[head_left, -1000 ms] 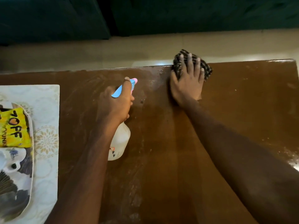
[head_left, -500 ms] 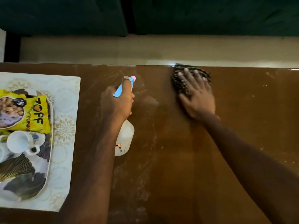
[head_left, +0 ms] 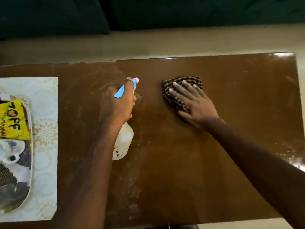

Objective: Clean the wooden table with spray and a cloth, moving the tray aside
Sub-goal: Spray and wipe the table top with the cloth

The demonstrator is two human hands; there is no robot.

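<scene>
My left hand (head_left: 118, 105) grips a white spray bottle (head_left: 124, 142) with a blue and pink trigger head, held over the middle of the wooden table (head_left: 173, 171). My right hand (head_left: 193, 103) lies flat, fingers spread, pressing a dark striped cloth (head_left: 177, 86) onto the table right of the bottle. The surface around the bottle is streaked with pale smears; the part under my right arm looks darker and shiny. A patterned tray (head_left: 19, 192) sits at the far left on a pale placemat (head_left: 46, 146).
The tray carries a yellow snack packet (head_left: 13, 121) and a white cup (head_left: 9, 152). Beige floor (head_left: 148, 43) runs beyond the table's far edge, with a dark green sofa (head_left: 165, 12) behind it. The table's right end (head_left: 295, 96) is in view.
My right hand has slid the cloth from the far edge back towards me and to the right. My left hand still holds the bottle in about the same spot.
</scene>
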